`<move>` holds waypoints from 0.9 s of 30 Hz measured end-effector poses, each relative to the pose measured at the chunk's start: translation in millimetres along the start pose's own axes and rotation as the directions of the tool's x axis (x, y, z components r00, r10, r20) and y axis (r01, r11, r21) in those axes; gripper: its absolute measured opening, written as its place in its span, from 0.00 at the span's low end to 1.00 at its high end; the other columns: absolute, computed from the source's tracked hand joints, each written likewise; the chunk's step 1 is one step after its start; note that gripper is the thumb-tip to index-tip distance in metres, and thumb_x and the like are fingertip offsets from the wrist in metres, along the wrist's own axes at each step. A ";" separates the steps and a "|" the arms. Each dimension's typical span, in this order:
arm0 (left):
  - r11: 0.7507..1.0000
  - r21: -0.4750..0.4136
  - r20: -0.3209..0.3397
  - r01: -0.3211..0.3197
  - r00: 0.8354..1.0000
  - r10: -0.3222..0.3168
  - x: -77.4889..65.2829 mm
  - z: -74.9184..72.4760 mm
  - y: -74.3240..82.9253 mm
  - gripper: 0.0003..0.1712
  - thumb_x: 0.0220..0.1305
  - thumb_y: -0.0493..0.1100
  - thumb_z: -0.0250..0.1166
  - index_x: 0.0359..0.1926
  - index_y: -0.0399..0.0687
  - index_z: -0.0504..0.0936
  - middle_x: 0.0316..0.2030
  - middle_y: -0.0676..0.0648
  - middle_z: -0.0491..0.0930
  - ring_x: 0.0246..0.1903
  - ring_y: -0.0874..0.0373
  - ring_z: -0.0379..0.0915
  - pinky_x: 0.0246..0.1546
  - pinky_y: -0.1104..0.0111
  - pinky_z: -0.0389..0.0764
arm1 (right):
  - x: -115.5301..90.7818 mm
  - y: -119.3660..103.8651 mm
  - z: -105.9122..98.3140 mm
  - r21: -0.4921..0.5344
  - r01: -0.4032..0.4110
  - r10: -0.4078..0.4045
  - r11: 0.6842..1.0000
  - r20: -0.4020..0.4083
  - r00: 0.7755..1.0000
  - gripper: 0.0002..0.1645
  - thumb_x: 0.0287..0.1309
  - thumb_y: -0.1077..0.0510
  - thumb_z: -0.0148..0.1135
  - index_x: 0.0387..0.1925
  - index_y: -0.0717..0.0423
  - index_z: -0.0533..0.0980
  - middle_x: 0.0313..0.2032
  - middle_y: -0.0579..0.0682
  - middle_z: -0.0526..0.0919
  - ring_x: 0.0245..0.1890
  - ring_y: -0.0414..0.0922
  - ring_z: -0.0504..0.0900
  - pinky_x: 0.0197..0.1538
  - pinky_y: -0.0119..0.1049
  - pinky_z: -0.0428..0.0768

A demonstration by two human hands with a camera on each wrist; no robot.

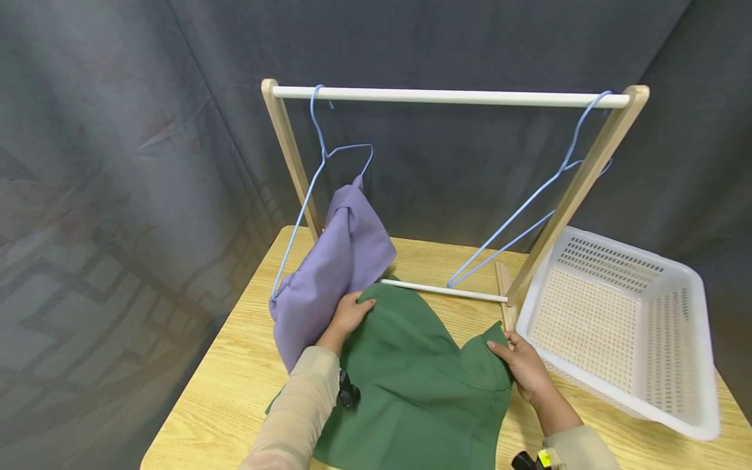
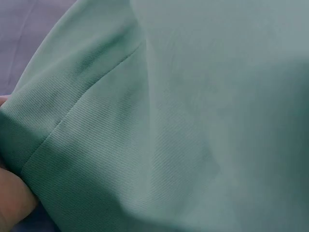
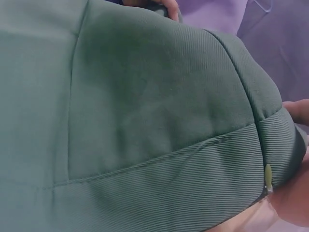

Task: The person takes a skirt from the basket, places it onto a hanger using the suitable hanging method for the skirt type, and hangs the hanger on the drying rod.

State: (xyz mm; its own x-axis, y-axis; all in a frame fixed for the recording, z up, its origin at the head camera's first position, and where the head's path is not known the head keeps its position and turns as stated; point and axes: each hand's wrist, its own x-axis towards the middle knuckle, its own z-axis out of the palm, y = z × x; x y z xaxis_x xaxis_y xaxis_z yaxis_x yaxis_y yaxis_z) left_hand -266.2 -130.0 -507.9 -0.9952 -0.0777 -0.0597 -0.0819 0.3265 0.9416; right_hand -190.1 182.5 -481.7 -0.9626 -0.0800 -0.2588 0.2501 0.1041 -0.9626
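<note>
A green strapless garment point(image 1: 411, 385) with a dipped top edge is spread between both hands, its lower part running out of the head view. My left hand point(image 1: 350, 314) pinches its upper left edge, thumb on top. At the upper right corner, my right hand point(image 1: 523, 365) grips the cloth between thumb and fingers. A small zip pull point(image 3: 268, 175) shows beside the right fingers in the right wrist view. Just left of the left hand, a purple garment point(image 1: 335, 274) hangs from one side of a blue hanger point(image 1: 305, 199).
Behind the hands stands a rack with a white rail point(image 1: 452, 96) and wooden posts. A second blue hanger point(image 1: 517, 212), bare, hangs at its right end. A white perforated basket point(image 1: 702, 352) is on the right of the wooden table point(image 1: 205, 398). Grey cloth point(image 1: 423, 39) forms the backdrop.
</note>
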 end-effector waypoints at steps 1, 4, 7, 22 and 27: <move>1.000 -0.019 -0.019 0.004 1.000 -0.004 -0.4 -1.7 0.0 0.08 0.51 0.38 0.59 0.19 0.40 0.72 0.18 0.49 0.69 0.17 0.59 0.62 0.19 0.68 0.67 | 0.6 -1.2 0.1 -0.017 0.006 -0.006 1.000 -0.005 1.000 0.17 0.58 0.57 0.50 0.42 0.66 0.62 0.24 0.45 0.75 0.22 0.40 0.76 0.28 0.35 0.76; 0.997 -0.079 -0.077 0.008 0.997 -0.014 -2.1 -6.8 -0.2 0.11 0.47 0.35 0.59 0.14 0.43 0.67 0.14 0.50 0.66 0.15 0.60 0.60 0.17 0.69 0.65 | 2.0 -4.5 0.4 -0.055 0.025 -0.026 0.998 -0.013 1.000 0.18 0.58 0.55 0.50 0.42 0.67 0.62 0.24 0.44 0.75 0.22 0.40 0.76 0.28 0.35 0.76; 0.993 -0.118 -0.116 0.011 0.993 -0.025 -3.2 -11.5 -1.0 0.12 0.45 0.34 0.58 0.13 0.45 0.65 0.12 0.51 0.64 0.14 0.60 0.59 0.15 0.69 0.64 | 3.1 -6.6 0.0 -0.074 0.047 -0.048 0.996 -0.014 0.999 0.19 0.58 0.56 0.50 0.43 0.68 0.63 0.24 0.44 0.76 0.22 0.40 0.76 0.28 0.34 0.75; 0.988 -0.150 -0.323 0.047 0.942 -0.094 -8.0 -24.6 -12.3 0.16 0.53 0.38 0.55 0.41 0.32 0.74 0.36 0.38 0.74 0.36 0.50 0.67 0.40 0.61 0.67 | 14.5 -17.1 -0.4 -0.165 0.131 -0.144 0.978 -0.067 0.987 0.11 0.57 0.60 0.50 0.32 0.68 0.66 0.21 0.46 0.68 0.24 0.39 0.68 0.27 0.31 0.69; 0.977 -0.207 -0.440 0.053 0.887 -0.141 -9.6 -26.0 -16.3 0.12 0.49 0.40 0.58 0.32 0.34 0.76 0.31 0.41 0.74 0.32 0.52 0.66 0.38 0.64 0.68 | 17.6 -22.2 4.1 -0.231 0.115 -0.146 0.966 -0.125 0.981 0.09 0.57 0.62 0.50 0.32 0.67 0.66 0.22 0.47 0.65 0.25 0.41 0.65 0.27 0.31 0.68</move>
State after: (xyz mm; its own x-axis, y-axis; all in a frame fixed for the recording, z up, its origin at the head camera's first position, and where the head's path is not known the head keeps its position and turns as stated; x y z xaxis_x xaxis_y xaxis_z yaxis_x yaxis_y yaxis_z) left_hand -253.8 -159.1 -514.1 -0.8474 -0.5295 -0.0402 -0.1216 0.1198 0.9853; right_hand -212.1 174.7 -465.2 -0.9942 0.0301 -0.1031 0.1073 0.3201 -0.9413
